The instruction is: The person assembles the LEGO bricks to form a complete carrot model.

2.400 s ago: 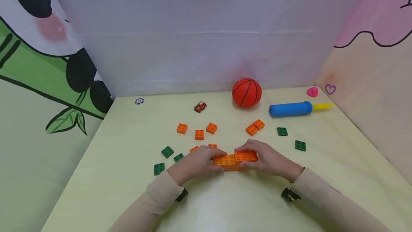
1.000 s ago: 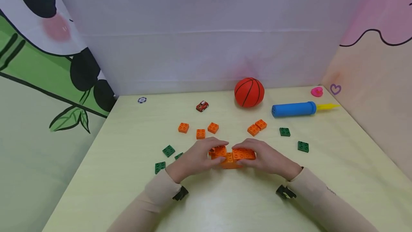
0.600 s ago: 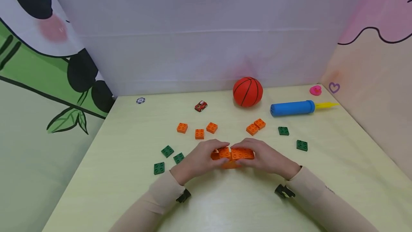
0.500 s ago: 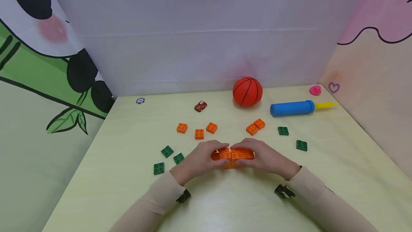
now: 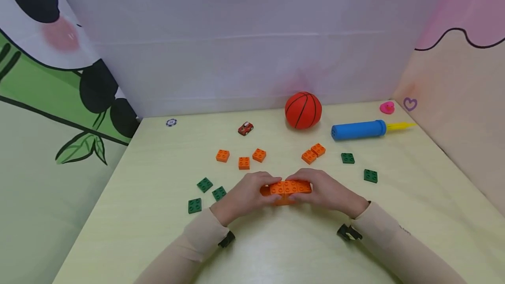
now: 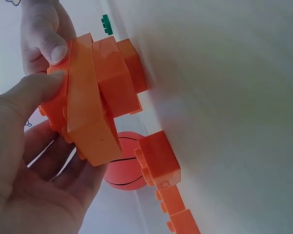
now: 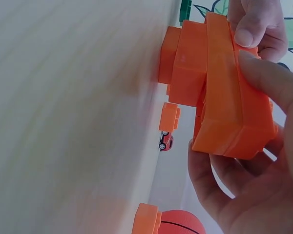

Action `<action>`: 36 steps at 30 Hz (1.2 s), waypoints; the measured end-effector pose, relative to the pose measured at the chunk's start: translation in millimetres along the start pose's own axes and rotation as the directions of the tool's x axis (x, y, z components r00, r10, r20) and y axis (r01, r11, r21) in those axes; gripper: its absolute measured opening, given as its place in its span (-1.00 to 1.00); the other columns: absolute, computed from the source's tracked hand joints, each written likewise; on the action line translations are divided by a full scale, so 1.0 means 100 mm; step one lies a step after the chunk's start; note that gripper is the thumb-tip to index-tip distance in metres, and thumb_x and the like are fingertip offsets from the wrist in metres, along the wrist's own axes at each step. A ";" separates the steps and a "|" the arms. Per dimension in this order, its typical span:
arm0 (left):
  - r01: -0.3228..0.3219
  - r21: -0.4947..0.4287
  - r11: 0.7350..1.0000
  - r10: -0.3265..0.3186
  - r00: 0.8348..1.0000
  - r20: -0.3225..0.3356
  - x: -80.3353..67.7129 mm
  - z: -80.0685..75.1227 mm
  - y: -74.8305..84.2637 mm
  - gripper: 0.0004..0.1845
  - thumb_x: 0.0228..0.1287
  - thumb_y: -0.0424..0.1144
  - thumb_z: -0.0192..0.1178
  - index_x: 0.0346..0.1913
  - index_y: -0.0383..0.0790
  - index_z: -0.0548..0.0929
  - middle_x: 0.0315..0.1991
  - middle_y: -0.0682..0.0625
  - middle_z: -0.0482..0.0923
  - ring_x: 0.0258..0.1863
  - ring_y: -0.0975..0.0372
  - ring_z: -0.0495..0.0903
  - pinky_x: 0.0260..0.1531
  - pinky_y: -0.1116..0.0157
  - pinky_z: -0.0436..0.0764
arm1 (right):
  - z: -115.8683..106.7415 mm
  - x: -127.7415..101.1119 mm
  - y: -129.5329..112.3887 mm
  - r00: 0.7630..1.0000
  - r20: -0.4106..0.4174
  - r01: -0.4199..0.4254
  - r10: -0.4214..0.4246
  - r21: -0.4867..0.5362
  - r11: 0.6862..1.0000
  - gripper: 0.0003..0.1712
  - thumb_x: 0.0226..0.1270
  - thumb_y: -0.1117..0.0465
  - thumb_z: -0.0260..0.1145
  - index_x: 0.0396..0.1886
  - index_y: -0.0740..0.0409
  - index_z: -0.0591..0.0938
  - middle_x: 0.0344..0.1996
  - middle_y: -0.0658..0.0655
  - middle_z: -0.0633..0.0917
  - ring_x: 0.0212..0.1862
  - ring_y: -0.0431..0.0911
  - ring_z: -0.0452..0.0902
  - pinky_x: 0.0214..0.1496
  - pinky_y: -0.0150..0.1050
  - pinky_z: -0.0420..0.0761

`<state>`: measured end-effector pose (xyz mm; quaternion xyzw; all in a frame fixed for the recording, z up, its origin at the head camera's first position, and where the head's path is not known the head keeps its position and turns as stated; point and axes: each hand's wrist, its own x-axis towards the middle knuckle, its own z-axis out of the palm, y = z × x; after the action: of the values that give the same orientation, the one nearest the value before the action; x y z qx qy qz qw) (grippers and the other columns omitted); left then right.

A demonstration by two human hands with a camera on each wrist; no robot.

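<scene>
A stack of orange toy building bricks (image 5: 284, 198) stands between both hands, several layers high, with a long brick (image 6: 86, 92) beneath the top row. My left hand (image 5: 245, 193) pinches the top-row brick (image 5: 277, 187) on the left, thumb on the near face and fingers behind. That brick lies flush against the one on its right (image 5: 297, 186). My right hand (image 5: 330, 191) holds the right end of the top row, thumb in front. In the right wrist view, the right thumb presses the top brick (image 7: 254, 105) and the fingers curl behind the stack. The fingers partly cover the stack's ends.
Loose orange bricks (image 5: 243, 163) lie behind the stack, with a pair (image 5: 309, 157) farther right. Green bricks (image 5: 195, 205) lie to the left, others (image 5: 370, 175) to the right. Farther back are a toy car (image 5: 246, 128), a ball (image 5: 303, 110), a blue pump (image 5: 359, 130) and a pink duck (image 5: 387, 107).
My left hand has gone from the stack's left side to its top, bringing an orange brick rightward and down until it lies level against the right one. The right hand has stayed nearly in place.
</scene>
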<state>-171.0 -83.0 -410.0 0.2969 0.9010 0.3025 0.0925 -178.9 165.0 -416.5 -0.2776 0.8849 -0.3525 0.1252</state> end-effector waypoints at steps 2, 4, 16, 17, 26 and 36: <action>-0.012 0.007 1.000 0.012 1.000 0.006 0.01 -0.01 0.01 -0.48 0.32 -0.06 0.33 0.29 -0.16 0.60 -0.01 0.05 0.66 -0.09 0.29 0.56 -0.02 0.36 0.60 | 0.00 0.00 0.00 1.000 -0.002 0.004 -0.004 0.004 1.000 -0.54 0.24 -0.12 0.45 0.13 -0.21 0.66 -0.07 -0.24 0.65 -0.04 -0.23 0.53 0.02 -0.24 0.61; -0.025 0.016 1.000 0.025 1.000 0.008 0.01 -0.01 0.01 -0.49 0.32 -0.08 0.34 0.28 -0.16 0.60 -0.02 0.06 0.67 -0.11 0.30 0.57 -0.03 0.37 0.60 | 0.00 0.00 0.01 1.000 -0.003 0.007 -0.007 0.010 1.000 -0.55 0.24 -0.13 0.45 0.12 -0.23 0.66 -0.08 -0.24 0.65 -0.04 -0.23 0.53 0.02 -0.24 0.61; -0.020 0.009 1.000 0.020 0.999 0.041 -0.03 -0.16 -0.15 -0.38 0.39 0.15 0.18 0.38 -0.10 0.50 0.21 0.07 0.59 0.20 0.23 0.51 0.21 0.20 0.53 | -0.01 0.01 0.02 0.999 -0.002 0.035 -0.035 0.000 0.999 -0.49 0.25 -0.17 0.42 0.17 -0.18 0.65 -0.05 -0.22 0.64 -0.02 -0.23 0.53 0.06 -0.21 0.60; -0.020 0.000 1.000 0.020 1.000 0.018 -0.04 -0.19 -0.18 -0.43 0.43 0.09 0.17 0.37 -0.14 0.51 0.21 0.05 0.59 0.23 0.20 0.51 0.24 0.16 0.51 | -0.01 0.01 0.02 0.999 -0.002 0.037 -0.037 -0.005 0.999 -0.48 0.25 -0.18 0.42 0.18 -0.17 0.64 -0.05 -0.22 0.64 -0.02 -0.24 0.53 0.07 -0.19 0.60; 0.113 0.063 0.992 -0.116 0.992 0.040 0.02 -0.26 -0.41 -0.51 0.37 -0.29 0.24 0.35 -0.22 0.52 0.24 -0.05 0.56 0.23 0.09 0.52 0.24 0.09 0.50 | -0.03 -0.01 0.01 1.000 0.011 0.016 -0.016 -0.024 1.000 -0.44 0.23 -0.22 0.42 0.20 -0.19 0.64 -0.02 -0.21 0.64 0.02 -0.23 0.51 0.12 -0.14 0.58; 0.177 0.130 0.975 -0.188 0.979 0.075 0.20 -0.15 -0.39 -0.53 0.28 -0.37 0.31 0.27 -0.26 0.59 0.16 -0.05 0.61 0.14 0.11 0.54 0.25 0.13 0.49 | -0.04 -0.01 0.01 1.000 0.014 0.001 -0.001 -0.029 1.000 -0.44 0.24 -0.19 0.42 0.22 -0.20 0.63 0.00 -0.18 0.63 0.03 -0.21 0.51 0.11 -0.16 0.59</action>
<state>-211.0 -104.0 -421.0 0.2309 0.9365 0.2234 0.1405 -179.8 168.7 -414.2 -0.2824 0.8888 -0.3378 0.1274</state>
